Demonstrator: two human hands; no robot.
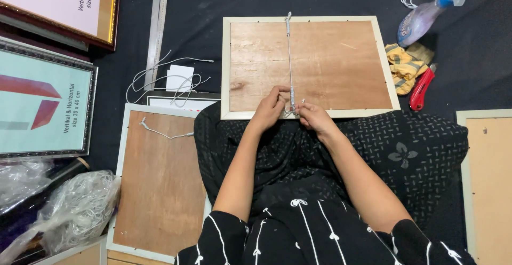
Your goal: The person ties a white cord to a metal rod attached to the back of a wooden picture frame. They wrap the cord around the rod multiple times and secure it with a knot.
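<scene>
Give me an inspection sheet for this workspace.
Surface: dark cloth-covered floor.
Job's things: cream-rimmed picture frame, brown wooden backing up; white hanging cord strung across it.
Clutter: clear spray bottle, yellow rag, red cutter, steel ruler, loose white strings.
Grippers: left hand and right hand pinch the cord at the frame's near edge.
Cables: nothing seen.
Surroundings: more frames, plastic wrap.

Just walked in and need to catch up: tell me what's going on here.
A person sits over a picture frame lying face down, its wooden backing up. Both hands, left hand and right hand, pinch a white cord at the frame's near edge; the cord runs straight across to the far edge. More frames, a spray bottle and a ruler lie around.
</scene>
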